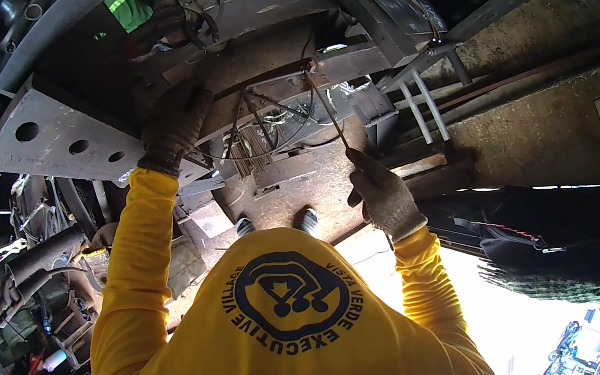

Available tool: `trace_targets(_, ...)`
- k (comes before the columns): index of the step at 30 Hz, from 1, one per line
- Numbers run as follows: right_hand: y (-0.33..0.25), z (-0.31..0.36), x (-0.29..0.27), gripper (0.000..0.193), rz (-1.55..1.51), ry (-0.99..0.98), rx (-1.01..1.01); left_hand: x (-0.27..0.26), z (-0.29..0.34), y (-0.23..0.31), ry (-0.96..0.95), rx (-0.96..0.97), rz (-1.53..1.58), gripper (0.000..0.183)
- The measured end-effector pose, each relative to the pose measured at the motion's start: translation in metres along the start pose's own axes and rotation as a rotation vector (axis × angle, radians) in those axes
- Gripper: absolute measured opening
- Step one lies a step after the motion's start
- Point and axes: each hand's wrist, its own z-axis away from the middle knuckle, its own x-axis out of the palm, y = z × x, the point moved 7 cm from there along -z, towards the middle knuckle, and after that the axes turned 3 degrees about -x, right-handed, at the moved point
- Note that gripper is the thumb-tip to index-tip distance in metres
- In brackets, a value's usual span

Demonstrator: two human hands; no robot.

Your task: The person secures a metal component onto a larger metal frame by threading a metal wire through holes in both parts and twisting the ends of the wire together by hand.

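Note:
My right hand, in a grey work glove, is closed round a slim rusty metal hammer, which looks like a chipping hammer. Its head meets the edge of a long steel beam that runs up to the right. My left hand, in a dark, dirty glove, is on the beam's left part, its fingers seemingly bent over the metal; shadow hides the fingertips. Between my hands, below the beam, hang thin bent rods and a loop of wire.
A steel plate with round holes slopes at the left. Two light metal bars stick out at the right. A bundle of rods lies below the beam. Dark cloth hangs at the right. A co-worker's green sleeve shows beyond the frame.

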Motion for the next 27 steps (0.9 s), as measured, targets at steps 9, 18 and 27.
trace_targets(9, 0.001, 0.005, 0.016, 0.041, -0.822, 0.063, 0.704, 0.001, -0.002, -0.002, -0.011, -0.010, -0.003, 0.038)
trace_targets(18, 0.000, 0.012, 0.045, 0.055, -1.269, 0.275, 0.778, 0.003, -0.002, 0.011, -0.181, -0.145, -0.143, 0.024)
trace_targets(27, -0.048, -0.011, 0.071, 0.047, -0.521, 0.542, 0.458, 0.001, -0.002, 0.006, -0.040, -0.128, 0.046, 0.036)
